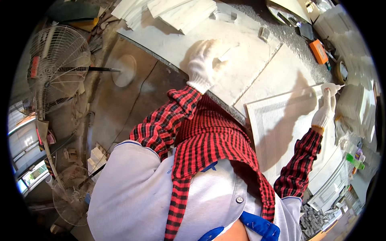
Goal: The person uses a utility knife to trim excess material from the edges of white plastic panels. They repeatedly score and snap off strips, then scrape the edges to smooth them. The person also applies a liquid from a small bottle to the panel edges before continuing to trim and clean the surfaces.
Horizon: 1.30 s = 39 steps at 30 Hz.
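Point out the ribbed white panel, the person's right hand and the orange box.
Ribbed white panel [281, 130]: head view, on the middle of its ribbed face.
Right hand [326, 110]: head view, on the middle of the white glove.
Orange box [319, 51]: head view, on its upward-facing side.

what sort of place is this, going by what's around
Probably a workshop, perhaps for stone or tile: a ribbed panel lies on the worktop, pale slabs lie stacked at its far side, and a caged fan stands to the left.
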Tool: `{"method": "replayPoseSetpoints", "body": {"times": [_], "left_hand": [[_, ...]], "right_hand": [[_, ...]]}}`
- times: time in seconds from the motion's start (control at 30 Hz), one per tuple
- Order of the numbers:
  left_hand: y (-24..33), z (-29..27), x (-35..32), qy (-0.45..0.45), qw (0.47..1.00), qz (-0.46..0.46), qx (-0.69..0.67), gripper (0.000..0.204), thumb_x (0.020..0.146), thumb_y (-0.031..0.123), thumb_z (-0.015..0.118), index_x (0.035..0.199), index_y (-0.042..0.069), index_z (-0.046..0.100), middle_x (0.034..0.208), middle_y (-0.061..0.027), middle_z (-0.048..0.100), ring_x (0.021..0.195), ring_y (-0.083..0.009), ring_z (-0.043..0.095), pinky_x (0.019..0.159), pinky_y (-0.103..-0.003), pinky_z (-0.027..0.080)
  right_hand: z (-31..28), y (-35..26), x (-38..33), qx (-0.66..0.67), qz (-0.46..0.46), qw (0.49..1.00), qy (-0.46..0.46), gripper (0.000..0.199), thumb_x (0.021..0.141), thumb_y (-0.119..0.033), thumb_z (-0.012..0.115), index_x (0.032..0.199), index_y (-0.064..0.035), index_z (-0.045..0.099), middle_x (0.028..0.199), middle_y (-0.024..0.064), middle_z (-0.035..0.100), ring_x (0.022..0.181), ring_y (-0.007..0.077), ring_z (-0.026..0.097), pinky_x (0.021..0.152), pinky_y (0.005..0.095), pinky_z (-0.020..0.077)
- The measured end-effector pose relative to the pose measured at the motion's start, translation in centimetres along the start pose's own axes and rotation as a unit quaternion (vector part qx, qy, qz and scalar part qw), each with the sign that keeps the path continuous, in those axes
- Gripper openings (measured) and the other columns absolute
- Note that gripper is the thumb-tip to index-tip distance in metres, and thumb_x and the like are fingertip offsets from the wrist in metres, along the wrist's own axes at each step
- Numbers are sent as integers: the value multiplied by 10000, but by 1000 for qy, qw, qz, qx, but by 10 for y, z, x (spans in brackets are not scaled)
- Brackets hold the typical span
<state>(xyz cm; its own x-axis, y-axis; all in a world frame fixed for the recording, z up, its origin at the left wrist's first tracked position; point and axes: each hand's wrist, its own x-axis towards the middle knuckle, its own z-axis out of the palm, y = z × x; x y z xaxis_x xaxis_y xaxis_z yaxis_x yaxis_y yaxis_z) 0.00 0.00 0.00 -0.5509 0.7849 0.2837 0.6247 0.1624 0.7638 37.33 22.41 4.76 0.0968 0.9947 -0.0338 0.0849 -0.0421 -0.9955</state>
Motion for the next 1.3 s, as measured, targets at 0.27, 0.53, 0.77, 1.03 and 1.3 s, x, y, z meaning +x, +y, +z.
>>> {"method": "replayPoseSetpoints", "body": {"times": [0.27, 0.53, 0.77, 1.03, 1.3], "left_hand": [[8, -8, 19, 33, 988, 101, 113, 599, 810, 380, 769, 1310, 99, 598, 1271, -147, 637, 1227, -390, 556, 1048, -484, 448], [8, -7, 11, 53, 986, 93, 127, 541, 800, 361, 779, 1263, 120, 635, 1197, -126, 674, 1159, -347, 610, 1017, -455, 481], [-2, 1, 10, 86, 984, 88, 131, 529, 809, 369, 774, 1258, 125, 640, 1172, -135, 685, 1135, -355, 621, 991, -454, 495], [-7, 2, 11, 101, 980, 93, 144, 531, 823, 404, 759, 1260, 123, 648, 1169, -150, 690, 1122, -355, 632, 961, -441, 514], [-7, 1, 7, 96, 983, 59, 144, 471, 861, 406, 717, 1242, 138, 654, 1140, -171, 689, 1094, -352, 644, 961, -455, 516]], "right_hand": [[6, 41, 138, -369, -95, 920, 89, 510, 858, -459, 718, 1198, -79, 725, 1085, 59, 754, 996, 174, 683, 899, 308, 478], [-10, 52, 154, -515, -41, 854, 55, 640, 816, -608, 695, 1266, -154, 699, 1183, 51, 730, 1071, 209, 680, 941, 332, 483], [-36, 33, 116, -388, -102, 912, 89, 737, 773, -499, 769, 1337, -48, 621, 1282, 79, 676, 1120, 197, 647, 983, 300, 463], [72, -25, -6, -219, -139, 964, -54, 524, 866, -208, 749, 1326, 2, 613, 1088, 96, 721, 952, 156, 655, 894, 285, 494], [165, -28, 22, -268, -145, 934, -189, 568, 912, -290, 709, 1377, -3, 558, 960, 85, 713, 768, 112, 612, 744, 269, 494]]}}
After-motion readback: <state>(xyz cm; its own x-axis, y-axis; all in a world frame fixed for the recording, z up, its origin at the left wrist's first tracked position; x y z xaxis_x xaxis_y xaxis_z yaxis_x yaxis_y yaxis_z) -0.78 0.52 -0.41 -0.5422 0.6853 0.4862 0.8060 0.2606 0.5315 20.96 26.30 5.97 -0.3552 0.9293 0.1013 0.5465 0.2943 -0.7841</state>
